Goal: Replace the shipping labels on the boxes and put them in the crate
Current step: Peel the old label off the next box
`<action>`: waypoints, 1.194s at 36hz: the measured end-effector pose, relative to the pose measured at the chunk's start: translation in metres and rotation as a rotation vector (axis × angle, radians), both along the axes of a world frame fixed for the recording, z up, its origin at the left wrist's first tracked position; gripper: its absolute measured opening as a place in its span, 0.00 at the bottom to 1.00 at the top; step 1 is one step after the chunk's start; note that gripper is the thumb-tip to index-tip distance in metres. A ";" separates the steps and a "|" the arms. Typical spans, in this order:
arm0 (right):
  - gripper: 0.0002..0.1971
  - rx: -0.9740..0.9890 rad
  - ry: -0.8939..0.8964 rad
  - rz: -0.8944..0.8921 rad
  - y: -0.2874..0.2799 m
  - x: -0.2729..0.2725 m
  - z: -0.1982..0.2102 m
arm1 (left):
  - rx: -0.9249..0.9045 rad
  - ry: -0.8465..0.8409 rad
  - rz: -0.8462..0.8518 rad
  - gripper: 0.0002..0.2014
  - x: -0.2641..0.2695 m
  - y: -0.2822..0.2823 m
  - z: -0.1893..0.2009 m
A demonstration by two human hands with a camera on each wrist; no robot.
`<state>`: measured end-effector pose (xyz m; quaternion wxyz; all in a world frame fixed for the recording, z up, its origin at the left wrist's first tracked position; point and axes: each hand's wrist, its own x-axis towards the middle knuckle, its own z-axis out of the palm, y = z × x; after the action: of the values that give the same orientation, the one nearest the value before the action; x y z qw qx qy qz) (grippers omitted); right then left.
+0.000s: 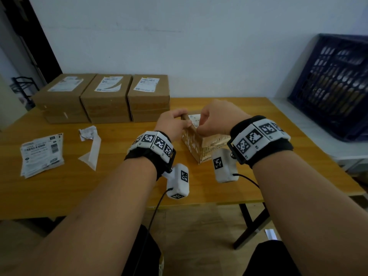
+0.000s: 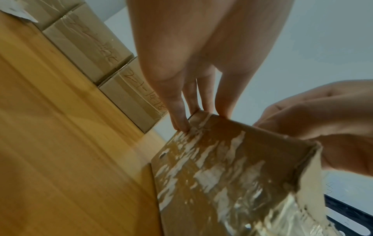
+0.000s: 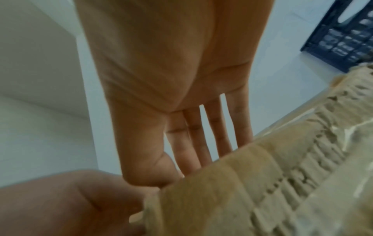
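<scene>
A small cardboard box (image 1: 199,145) with torn, taped sides stands on the wooden table (image 1: 119,186) in front of me. A white label (image 1: 194,118) lies on its top. My left hand (image 1: 175,122) grips the box's top left edge, with the fingertips (image 2: 181,126) on the side and the thumb on the rim. My right hand (image 1: 214,118) rests on the top over the label. Its fingers (image 3: 203,143) reach fairly straight across the box (image 3: 272,183) and the thumb presses at the near edge. The dark blue crate (image 1: 328,86) stands at the right, on its side against the wall.
Three larger labelled boxes (image 1: 107,96) stand in a row at the table's back left. A stack of labels (image 1: 41,154), a crumpled label (image 1: 87,132) and a backing strip (image 1: 93,152) lie at the left. A paper scrap (image 1: 270,234) lies on the floor.
</scene>
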<state>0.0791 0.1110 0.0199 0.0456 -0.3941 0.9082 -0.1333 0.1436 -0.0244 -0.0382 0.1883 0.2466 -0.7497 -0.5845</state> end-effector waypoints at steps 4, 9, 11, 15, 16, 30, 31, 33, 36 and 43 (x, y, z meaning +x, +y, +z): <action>0.10 0.030 0.054 0.015 -0.002 0.002 -0.001 | 0.002 0.004 -0.003 0.22 -0.001 0.000 -0.001; 0.11 0.060 0.105 0.030 -0.004 0.006 0.000 | 0.006 0.013 0.004 0.22 -0.002 -0.001 -0.002; 0.10 0.064 0.116 0.034 -0.003 0.006 0.000 | -0.001 0.015 0.007 0.22 -0.002 -0.001 -0.002; 0.11 0.069 0.139 0.027 -0.003 0.007 -0.002 | -0.006 0.021 0.012 0.21 -0.002 0.000 -0.002; 0.11 0.072 0.149 0.028 -0.003 0.007 -0.002 | -0.010 0.021 0.012 0.22 -0.001 0.000 -0.002; 0.08 -0.175 -0.138 -0.036 0.010 -0.005 -0.006 | -0.008 0.026 0.015 0.20 -0.002 -0.002 -0.006; 0.07 -0.172 -0.150 -0.036 0.010 -0.004 -0.005 | -0.010 0.022 0.014 0.20 -0.002 -0.002 -0.007; 0.05 -0.152 -0.153 -0.035 0.010 -0.003 -0.004 | -0.009 0.024 0.015 0.19 -0.001 -0.002 -0.007; 0.03 -0.107 -0.089 -0.025 0.006 0.001 -0.003 | 0.015 0.038 0.021 0.19 -0.002 -0.001 -0.008; 0.08 -0.012 0.053 -0.015 -0.002 0.006 -0.004 | -0.003 0.033 0.013 0.20 -0.003 -0.003 -0.008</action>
<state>0.0848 0.1093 0.0159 0.0185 -0.3908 0.9113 -0.1285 0.1410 -0.0270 -0.0465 0.2050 0.2415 -0.7456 -0.5862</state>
